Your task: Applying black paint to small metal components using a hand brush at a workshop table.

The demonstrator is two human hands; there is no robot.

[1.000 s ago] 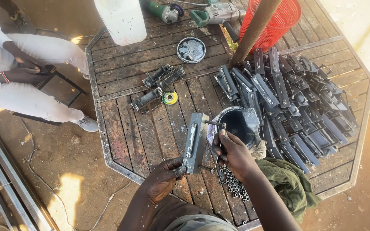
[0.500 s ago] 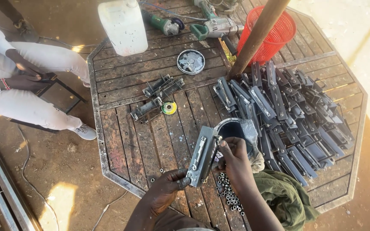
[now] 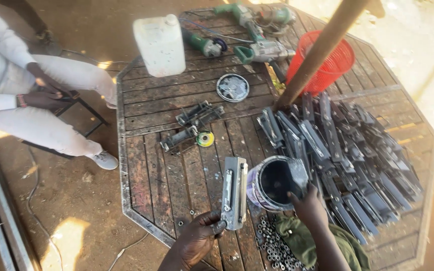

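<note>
My left hand [image 3: 199, 236] grips the lower end of a flat grey metal bracket [image 3: 234, 191] and holds it upright over the wooden octagonal table [image 3: 151, 175]. My right hand [image 3: 310, 206] is at the rim of a round paint can [image 3: 272, 183] and holds a small grey brush-like piece [image 3: 297, 173] over the can's dark inside. The can stands just right of the bracket, near the table's front edge.
A big heap of dark metal brackets [image 3: 347, 150] fills the table's right side. A few loose ones [image 3: 192, 123], a yellow tape roll [image 3: 205, 138], a round lid [image 3: 232, 87], a white jerrycan [image 3: 160, 44], power tools [image 3: 257, 47], a red basket [image 3: 327, 60] and a wooden post [image 3: 317, 50] stand further back. Nuts [image 3: 272, 246] and green cloth [image 3: 322, 241] lie in front. A seated person [image 3: 31, 95] is at left.
The view has shifted, so the table sits lower and further right. My right hand has moved from the bracket's side to the can's rim. My left hand still holds the bracket upright.
</note>
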